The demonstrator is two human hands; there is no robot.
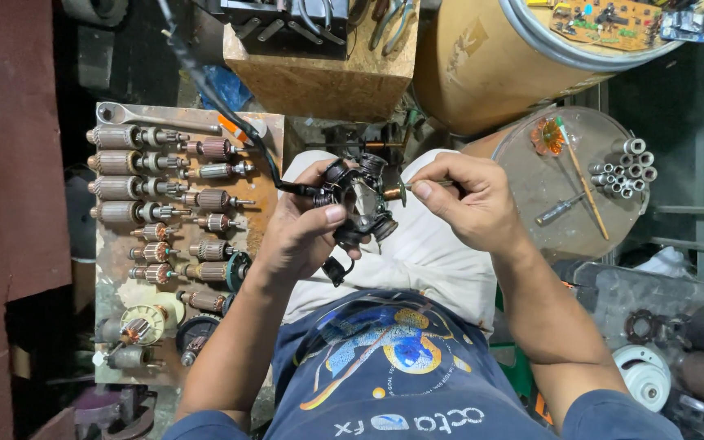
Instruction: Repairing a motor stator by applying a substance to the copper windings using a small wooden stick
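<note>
Cluttered workshop: armatures (136, 187) line a board (266, 191) at nine o'clock; left hand (299, 232) grips a motor part (360, 200), right hand (466, 200) pinches a thin tool (397, 192).

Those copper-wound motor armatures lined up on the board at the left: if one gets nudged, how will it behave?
The copper-wound cylindrical armatures probably roll, lying on their sides on the flat worn board. Likely heavy for size: metal cores, steel shafts. Stiff, though the windings look scratchable.

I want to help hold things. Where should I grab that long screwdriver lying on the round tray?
Take the screwdriver by its thicker handle end, the lower-left part, coming down from above. It lies flat and slanted on the round tray, so fingers can pinch across the handle. Its thin tip points toward the bundle of metal tubes, and a wooden stick lies close beside it there.
</note>
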